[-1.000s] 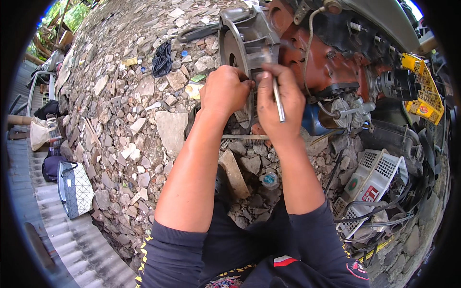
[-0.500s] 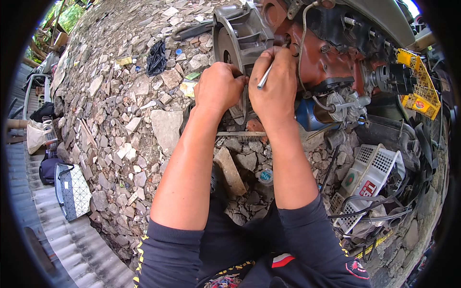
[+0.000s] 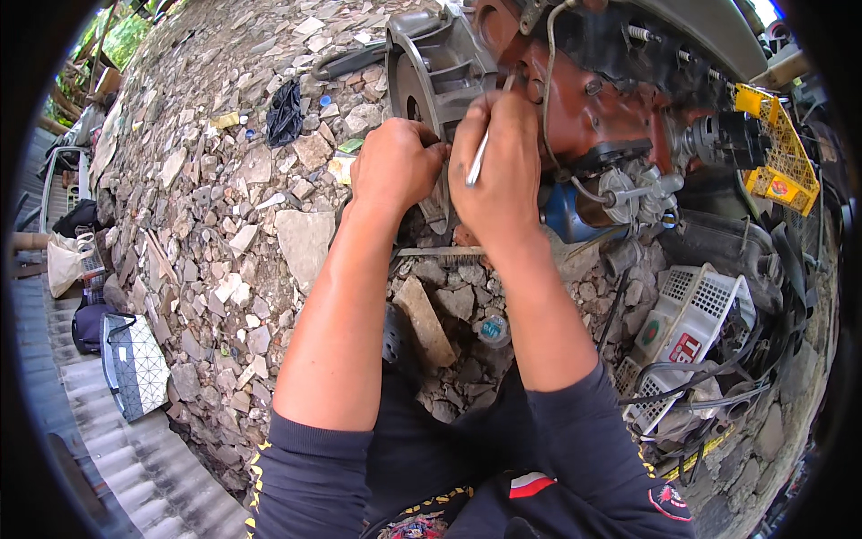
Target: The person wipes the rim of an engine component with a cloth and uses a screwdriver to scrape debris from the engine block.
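An engine with a rust-red block (image 3: 628,112) fills the upper right, with a cast grey housing (image 3: 426,49) at its left end. My left hand (image 3: 393,166) is closed at the housing's lower left edge; what its fingertips hold, if anything, is hidden. Just right of it, my right hand (image 3: 500,166) grips a slim silver metal tool (image 3: 478,160) over the housing, its fingers blurred at the top. A silver cast fitting (image 3: 628,193) and a blue cylinder (image 3: 566,211) sit to the right of that hand.
Broken rubble (image 3: 206,207) covers the ground. A white plastic crate (image 3: 673,314) with hoses lies right, below a yellow crate (image 3: 777,180). A wire brush (image 3: 435,251) and flat stone slab (image 3: 422,323) lie below my hands. Bags (image 3: 130,364) rest by corrugated sheets (image 3: 99,440) at left.
My right hand has moved up and slightly left, its tool swinging round to a different angle. The whole view has shifted a little, and my left hand stays closed at the housing.
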A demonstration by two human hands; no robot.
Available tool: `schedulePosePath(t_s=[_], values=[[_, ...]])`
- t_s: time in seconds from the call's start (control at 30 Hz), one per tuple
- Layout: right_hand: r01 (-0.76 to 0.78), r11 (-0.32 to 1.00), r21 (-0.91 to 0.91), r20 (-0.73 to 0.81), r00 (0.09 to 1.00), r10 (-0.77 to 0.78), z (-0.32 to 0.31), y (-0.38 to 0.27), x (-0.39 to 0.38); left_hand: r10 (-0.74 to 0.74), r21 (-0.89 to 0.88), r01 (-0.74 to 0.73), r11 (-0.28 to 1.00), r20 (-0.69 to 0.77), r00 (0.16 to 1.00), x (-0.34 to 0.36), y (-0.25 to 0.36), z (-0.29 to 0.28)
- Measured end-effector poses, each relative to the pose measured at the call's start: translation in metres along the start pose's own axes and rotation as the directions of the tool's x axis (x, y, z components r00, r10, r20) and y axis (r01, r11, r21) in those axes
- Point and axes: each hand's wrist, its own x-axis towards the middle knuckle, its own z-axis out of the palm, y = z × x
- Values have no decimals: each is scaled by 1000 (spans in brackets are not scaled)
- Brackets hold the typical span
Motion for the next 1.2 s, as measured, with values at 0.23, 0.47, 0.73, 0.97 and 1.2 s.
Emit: schedulePosePath(t_s=[0.23,0.47,0.73,0.97,1.2], values=[[-77,996,44,13,997,77,-4,-2,-4,-17,4,17,1000,1,1000,-2,-3,4],[-71,997,43,20,997,70,-3,0,-5,8,6,-8,1000,-27,1000,0,-4,6],[-95,992,87,16,995,93,-6,-3,-7,26,19,-25,1000,-50,998,0,-6,6],[-151,988,40,15,988,151,-6,6,-20,29,7,-28,1000,-61,998,0,-6,5],[-207,945,253,-134,960,246,-3,16,-15,30,8,-30,1000,-31,999,1,-8,8]])
